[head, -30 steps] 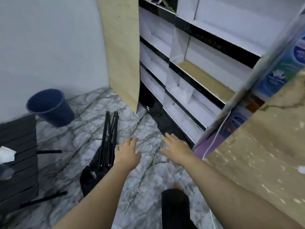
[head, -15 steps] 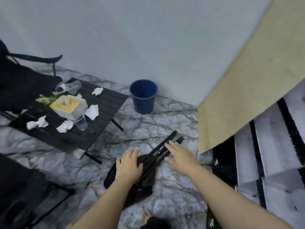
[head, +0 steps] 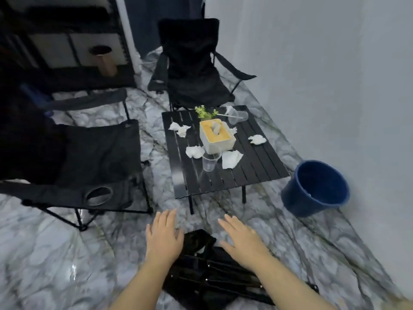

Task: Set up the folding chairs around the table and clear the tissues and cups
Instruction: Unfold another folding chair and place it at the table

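Note:
A folded black chair (head: 210, 276) lies on the marble floor right below me. My left hand (head: 163, 237) hovers over its left end and my right hand (head: 242, 238) over its upper side, both with fingers spread and holding nothing. Ahead stands a low black slatted table (head: 252, 173). On it are a tissue box (head: 216, 136), several crumpled tissues (head: 231, 158), an upright clear cup (head: 209, 163) and a tipped clear cup (head: 238, 116). Two black folding chairs stand unfolded: one (head: 192, 70) behind the table, one (head: 89, 159) at its left.
A blue bucket (head: 315, 189) stands on the floor right of the table, close to the grey wall. A dark shelf unit (head: 67, 41) with a brown cylinder fills the back left. A small green plant (head: 204, 111) lies on the table's far side.
My view has swung left from the white shelves to the table and the two unfolded chairs. The folded chair now lies directly under my hands, which stay spread above it.

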Motion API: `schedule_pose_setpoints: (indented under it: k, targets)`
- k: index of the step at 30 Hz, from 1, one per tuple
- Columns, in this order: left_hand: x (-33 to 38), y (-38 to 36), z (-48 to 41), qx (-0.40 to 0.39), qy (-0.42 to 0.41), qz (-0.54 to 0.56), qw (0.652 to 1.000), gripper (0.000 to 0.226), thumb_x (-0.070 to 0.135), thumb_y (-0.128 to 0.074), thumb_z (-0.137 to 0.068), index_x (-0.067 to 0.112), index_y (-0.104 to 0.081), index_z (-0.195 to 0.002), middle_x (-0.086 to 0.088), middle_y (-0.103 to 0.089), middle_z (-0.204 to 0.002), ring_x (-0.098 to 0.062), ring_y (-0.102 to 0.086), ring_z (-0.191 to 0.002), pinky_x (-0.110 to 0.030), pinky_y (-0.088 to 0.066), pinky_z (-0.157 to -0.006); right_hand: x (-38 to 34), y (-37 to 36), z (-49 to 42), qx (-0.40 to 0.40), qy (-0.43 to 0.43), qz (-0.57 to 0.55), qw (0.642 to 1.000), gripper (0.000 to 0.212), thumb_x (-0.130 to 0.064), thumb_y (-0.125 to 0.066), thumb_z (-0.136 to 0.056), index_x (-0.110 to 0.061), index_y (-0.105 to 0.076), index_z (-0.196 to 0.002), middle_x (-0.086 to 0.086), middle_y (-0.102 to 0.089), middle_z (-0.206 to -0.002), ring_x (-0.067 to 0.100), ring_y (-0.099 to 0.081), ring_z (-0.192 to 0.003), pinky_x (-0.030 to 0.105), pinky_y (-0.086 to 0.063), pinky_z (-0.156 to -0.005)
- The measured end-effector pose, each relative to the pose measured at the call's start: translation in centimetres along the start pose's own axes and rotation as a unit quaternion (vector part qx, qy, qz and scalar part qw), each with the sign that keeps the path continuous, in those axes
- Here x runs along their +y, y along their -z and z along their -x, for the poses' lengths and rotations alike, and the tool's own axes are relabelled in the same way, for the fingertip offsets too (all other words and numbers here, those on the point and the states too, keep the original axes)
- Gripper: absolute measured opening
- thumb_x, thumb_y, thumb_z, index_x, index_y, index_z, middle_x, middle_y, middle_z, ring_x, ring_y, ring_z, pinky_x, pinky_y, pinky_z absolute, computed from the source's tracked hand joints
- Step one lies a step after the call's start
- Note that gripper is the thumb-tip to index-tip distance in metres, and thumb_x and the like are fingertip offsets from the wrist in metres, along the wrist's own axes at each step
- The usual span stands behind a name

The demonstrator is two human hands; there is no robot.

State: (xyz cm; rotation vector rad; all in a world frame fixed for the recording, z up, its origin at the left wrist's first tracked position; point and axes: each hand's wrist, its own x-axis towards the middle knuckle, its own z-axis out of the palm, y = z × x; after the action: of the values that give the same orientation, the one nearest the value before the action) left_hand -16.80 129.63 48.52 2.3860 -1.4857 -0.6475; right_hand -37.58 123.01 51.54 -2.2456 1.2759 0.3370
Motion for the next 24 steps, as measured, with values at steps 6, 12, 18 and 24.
schedule_pose_setpoints:
  k: [6,12,18,24]
  targets:
    - [-6.0,-8.3,-1.8,0.072,0.129,0.039,0.988,0.059,0.042,-0.045,-0.091,0.025,-0.024,-0.143,0.0,-0.029,-0.152,-0.022,-0.016,-0.144,-0.047,-0.013,-0.117,2.0,-5.8,-10.3,-0.053,0.117,0.074,0.989,0.058,-0.044,-0.032,-0.098,-0.032,-0.007,-0.148,-0.01,0.0,-0.159,0.011,0.003,-0.147,0.037,-0.008,-0.12]
    - [-14.4,-19.0,-5.3,0.101,0.236,0.069,0.964,0.062,0.034,-0.049,-0.085,0.027,-0.025,-0.141,0.0,-0.031,-0.149,-0.022,-0.026,-0.139,-0.046,-0.023,-0.113,3.6,-17.5,-21.1,-0.072,0.184,0.124,0.972,0.06,-0.043,-0.035,-0.097,-0.029,-0.007,-0.148,-0.006,-0.006,-0.16,0.013,-0.003,-0.147,0.038,-0.012,-0.118]
    - [-23.1,-31.2,-10.0,0.14,0.31,0.104,0.935,0.065,0.035,-0.047,-0.086,0.031,-0.018,-0.144,0.0,-0.025,-0.153,-0.02,-0.017,-0.143,-0.046,-0.019,-0.114,5.7,-29.2,-33.1,-0.075,0.225,0.123,0.964,0.057,-0.04,-0.038,-0.097,-0.028,-0.014,-0.148,-0.004,-0.009,-0.159,0.015,-0.006,-0.147,0.039,-0.009,-0.118]
    - [-27.5,-43.3,-11.1,0.095,0.299,0.137,0.94,0.066,0.056,-0.039,-0.082,0.024,-0.031,-0.14,-0.005,-0.037,-0.146,-0.024,-0.037,-0.133,-0.039,-0.035,-0.105,8.0,-39.3,-42.0,-0.125,0.302,0.171,0.93,0.057,-0.045,-0.039,-0.096,-0.029,-0.019,-0.147,-0.002,-0.017,-0.158,0.018,-0.015,-0.145,0.04,-0.021,-0.117]
